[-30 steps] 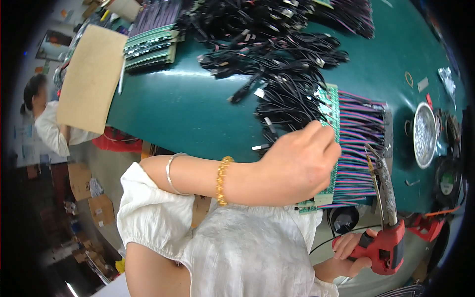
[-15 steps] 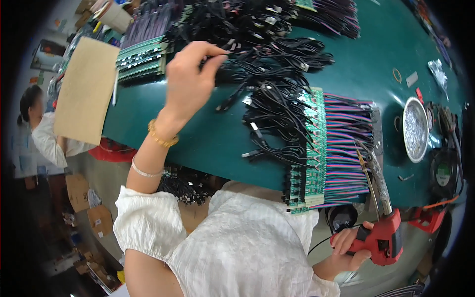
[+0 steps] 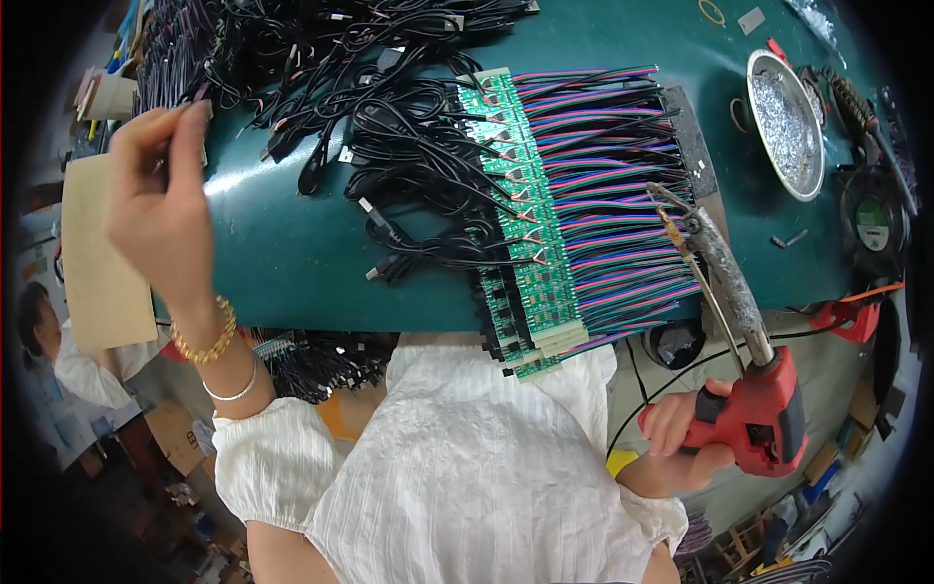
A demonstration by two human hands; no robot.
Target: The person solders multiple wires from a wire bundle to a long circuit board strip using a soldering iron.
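Observation:
My right hand (image 3: 679, 443) grips the red handle of a soldering gun (image 3: 754, 399). Its long metal barrel and thin solder guide point up over the coloured wires (image 3: 623, 209). These wires run from a row of green circuit boards (image 3: 530, 195) at the table's front edge. Black USB cables (image 3: 409, 136) lie against the boards' left side, with thin leads reaching onto several of them. On the left, my left hand (image 3: 165, 209) is raised with thumb and fingers pinched together, near the far cable pile; whatever is between the fingertips is too small to make out.
A metal bowl (image 3: 786, 127) of silvery scraps sits at the right, near a black fan (image 3: 871, 224). A large pile of black cables (image 3: 321, 44) covers the far left. A brown board (image 3: 92, 253) stands beside my left hand; a person (image 3: 88, 365) is beyond it.
My left hand has moved left, away from the cables in the middle, still pinched. The view has shifted, so the boards appear further left. My right hand keeps hold of the soldering gun.

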